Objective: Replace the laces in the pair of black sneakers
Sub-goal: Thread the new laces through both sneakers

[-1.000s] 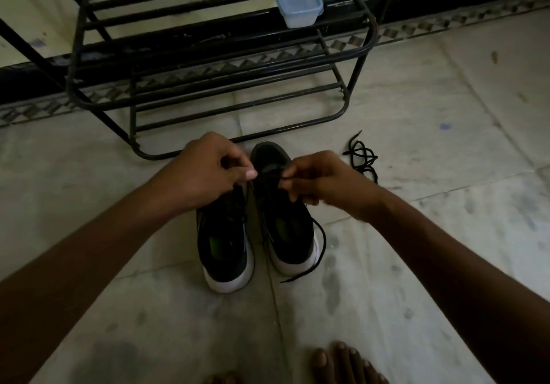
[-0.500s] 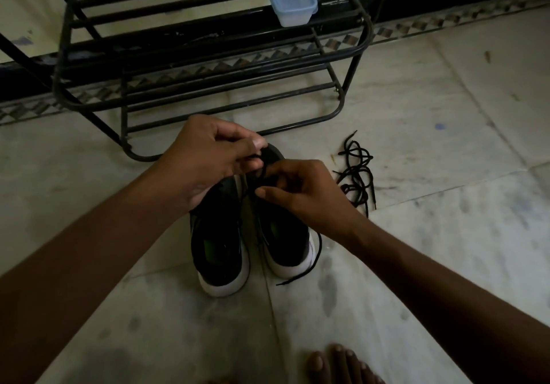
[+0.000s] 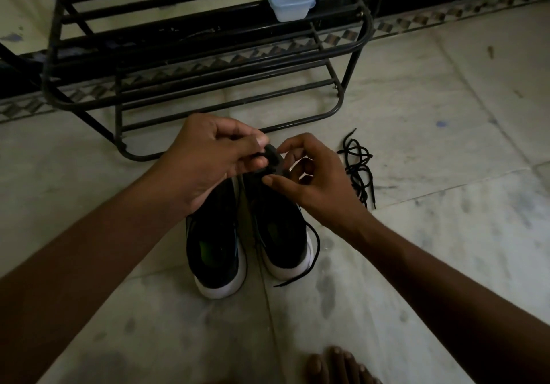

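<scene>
**A:** Where do the shoes sit?

**B:** The right-hand sneaker (image 3: 282, 234) and the left-hand sneaker (image 3: 214, 252) stand side by side on the floor (image 3: 446, 234). Their heels face the person and their toes are near the shoe rack (image 3: 208, 68). The left grip (image 3: 208, 160) and the right grip (image 3: 318, 178) meet over the toe end of the right-hand sneaker. The other shoe is untouched.

**A:** What are they holding?

**B:** Both are narrow. As far as the dim light lets me judge, thumb and forefinger of each pinch the lace (image 3: 318, 246) at the front eyelets. Its free end trails past the heel onto the floor. A second lace (image 3: 357, 169) lies in a heap to the right, apart from the shoes.

**A:** Is the lace going in or coming out?

**B:** I cannot tell. Either way, I would work one eyelet at a time. One grip should steady the upper while the other draws the lace straight through, not sideways. Pinch close to the tip so it doesn't buckle, and watch that the trailing end doesn't catch under the sole.
</scene>
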